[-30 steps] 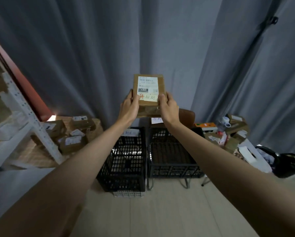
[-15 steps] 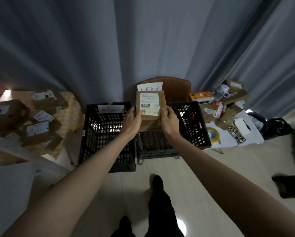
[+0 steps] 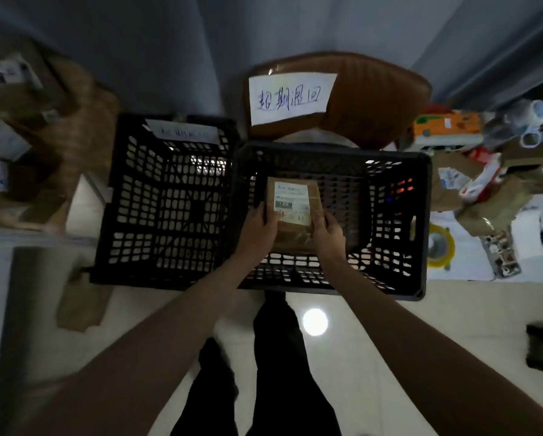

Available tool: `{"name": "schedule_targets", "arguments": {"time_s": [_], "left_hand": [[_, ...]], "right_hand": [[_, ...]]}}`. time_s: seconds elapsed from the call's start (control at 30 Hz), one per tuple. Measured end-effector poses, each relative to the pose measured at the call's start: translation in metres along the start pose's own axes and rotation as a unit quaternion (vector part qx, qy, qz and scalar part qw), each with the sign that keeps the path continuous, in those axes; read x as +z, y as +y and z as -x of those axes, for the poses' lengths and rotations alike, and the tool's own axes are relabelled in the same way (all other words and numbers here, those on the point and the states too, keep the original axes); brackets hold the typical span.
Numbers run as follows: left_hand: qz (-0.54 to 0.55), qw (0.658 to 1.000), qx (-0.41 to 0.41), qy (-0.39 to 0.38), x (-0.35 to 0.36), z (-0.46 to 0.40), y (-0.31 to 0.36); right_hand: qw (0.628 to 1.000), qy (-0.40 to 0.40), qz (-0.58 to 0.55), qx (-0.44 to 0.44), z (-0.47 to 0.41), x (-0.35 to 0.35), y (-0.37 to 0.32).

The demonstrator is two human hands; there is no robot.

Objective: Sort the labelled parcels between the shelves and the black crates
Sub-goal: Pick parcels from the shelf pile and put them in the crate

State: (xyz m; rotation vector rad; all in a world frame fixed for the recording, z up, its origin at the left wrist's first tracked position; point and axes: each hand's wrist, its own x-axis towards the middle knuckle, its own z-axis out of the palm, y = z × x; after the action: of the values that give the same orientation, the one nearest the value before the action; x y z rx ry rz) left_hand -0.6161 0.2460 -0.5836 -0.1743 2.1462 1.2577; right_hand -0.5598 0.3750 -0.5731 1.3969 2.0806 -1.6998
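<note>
While both arms reached forward over the floor, the left hand (image 3: 259, 226) and the right hand (image 3: 328, 232) held a brown parcel (image 3: 292, 215) between them, fingers curled round its left and right edges and thumbs lying on its top face. The parcel sat inside the opening of the right black crate (image 3: 399, 287), label up, with a white printed label (image 3: 292, 204) and red writing near its near end; whether it touched the crate's bottom could not be told. Just to the left stood the left black crate (image 3: 166, 202), the two touching or nearly so, with a white paper tag (image 3: 183, 132) on its far rim. Beyond the right crate stood a brown chair back (image 3: 374, 99) carrying a handwritten paper sign (image 3: 290, 97). More brown labelled parcels (image 3: 9, 143) lay piled to the far left. To the right, a white surface (image 3: 471, 262) held a roll of yellow tape (image 3: 441, 250) and loose packaging. The person's dark trouser legs (image 3: 276, 366) showed below on the pale floor (image 3: 452, 316).
</note>
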Motion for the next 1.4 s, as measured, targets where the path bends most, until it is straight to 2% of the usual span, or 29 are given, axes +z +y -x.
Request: {"name": "schedule_targets", "arguments": {"time_s": [0.07,0.17,0.3,0.47,0.6,0.7,0.83,0.97,1.1,1.17,1.3,1.4], "left_hand": [[-0.004,0.999,-0.039,0.01,0.017,-0.041,-0.038],[-0.022,0.997,-0.074,0.021,0.02,-0.07,-0.044],[-0.075,0.994,-0.073,0.044,0.027,-0.113,-0.06],[-0.183,0.979,-0.054,0.071,0.045,-0.154,-0.075],[-0.242,0.963,-0.064,0.097,0.053,-0.162,-0.082],[-0.314,0.944,-0.043,0.094,0.057,-0.163,-0.099],[-0.438,0.894,-0.031,0.088,0.061,-0.162,-0.108],[-0.481,0.87,-0.071,0.082,0.065,-0.163,-0.096],[-0.481,0.87,-0.087,0.069,0.062,-0.152,-0.065],[-0.456,0.885,-0.072,0.056,0.055,-0.14,-0.04],[-0.407,0.909,0.033,0.08,0.016,-0.104,0.021],[-0.372,0.913,0.109,0.124,-0.033,-0.065,0.057]], "right_hand": [[0.999,-0.019,0.034,0.011,-0.031,0.014,0.015],[0.997,-0.04,0.07,0.014,-0.082,0.042,0.043],[0.996,-0.075,0.049,0.007,-0.13,0.074,0.063],[0.995,-0.093,-0.035,0.005,-0.169,0.103,0.085],[0.996,-0.087,-0.013,-0.017,-0.175,0.12,0.104],[0.997,-0.079,-0.017,-0.01,-0.174,0.126,0.115],[0.996,-0.08,0.03,-0.009,-0.182,0.128,0.117],[0.981,-0.13,0.14,0.024,-0.196,0.123,0.096],[0.964,-0.148,0.22,0.03,-0.196,0.101,0.056],[0.962,-0.13,0.241,0.018,-0.186,0.09,0.03],[0.942,-0.114,0.299,-0.098,-0.139,0.069,-0.027],[0.915,-0.111,0.326,-0.21,-0.092,0.068,-0.08]]}}
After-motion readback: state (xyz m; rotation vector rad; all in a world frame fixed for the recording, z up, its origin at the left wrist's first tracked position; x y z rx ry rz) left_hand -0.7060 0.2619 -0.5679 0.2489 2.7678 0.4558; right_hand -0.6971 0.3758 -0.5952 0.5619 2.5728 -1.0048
